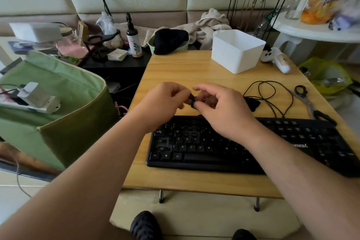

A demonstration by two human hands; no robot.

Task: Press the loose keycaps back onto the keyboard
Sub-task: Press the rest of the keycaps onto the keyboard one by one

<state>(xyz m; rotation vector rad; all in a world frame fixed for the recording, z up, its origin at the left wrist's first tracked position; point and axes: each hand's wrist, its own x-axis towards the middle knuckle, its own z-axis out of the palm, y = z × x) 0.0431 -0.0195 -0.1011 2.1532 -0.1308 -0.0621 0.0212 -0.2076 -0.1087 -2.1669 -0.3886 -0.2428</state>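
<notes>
**A:** ok so what's the setup? Nearest to the camera is the black keyboard [224,148] along the front edge of the little wooden table [194,72]. There are bare spots in the left-hand letter rows, roughly around the E/R area and down the left column, so that's probably where caps are missing.

**B:** Where are the caps then?

**A:** Just past the keyboard's back edge, held up above the table. The left hand [165,101] and right hand [224,107] meet there, and a small black keycap [191,100] sits between them. Fingers on both hands are curled in narrow, pinching it. Can't tell if there's more than one cap in there, since the right fingers hide a lot.

**B:** How would you handle it?

**A:** My guess is it's a tiny hard plastic shell, weighs nothing, smooth on the sides, so it'll flick out of your fingers easily. Pinch it by two opposite side walls, legend up, and keep the hollow underside facing down. The stem inside is the fragile part, so line it up square over the switch before pushing straight down with a fingertip.

**B:** Anything in the way?

**A:** Further back right there's a black cable [268,91] looped on the table, scissors [309,103] beside it, and a white bin [237,50] at the far edge. All well apart from the hands.
</notes>
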